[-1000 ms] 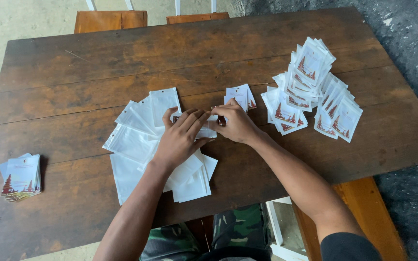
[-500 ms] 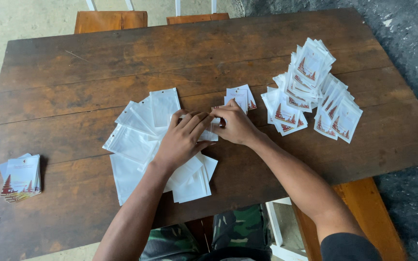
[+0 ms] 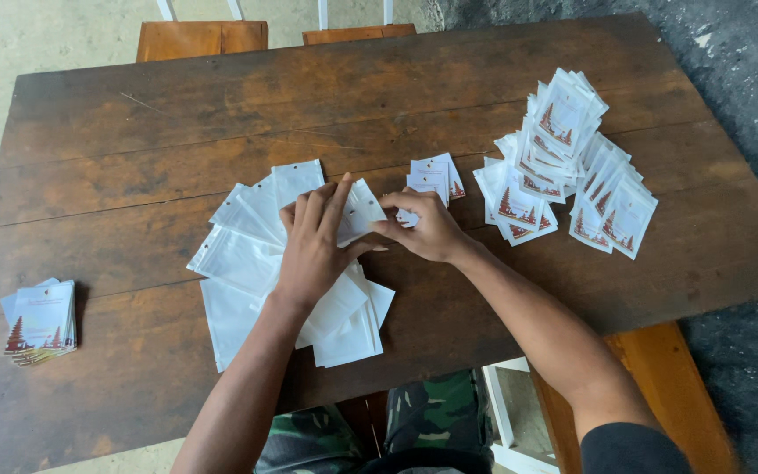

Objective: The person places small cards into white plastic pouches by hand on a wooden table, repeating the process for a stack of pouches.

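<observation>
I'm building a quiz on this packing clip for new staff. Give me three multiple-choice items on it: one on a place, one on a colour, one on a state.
1. Where does the small stack of printed cards lie?
A. near the table's left edge
B. under the right hand
C. on a chair

2. What colour are the empty pouches under the left hand?
A. black
B. white
C. green

3. How are the hands occupied?
A. both lifted off the table
B. both together at one pouch
C. one hand out of view

Key: 1 A, the stack of printed cards sits alone near the left edge of the table. 2 B, the empty pouches fanned there are white. 3 B, the left hand and the right hand meet at a single pouch between them.
</observation>
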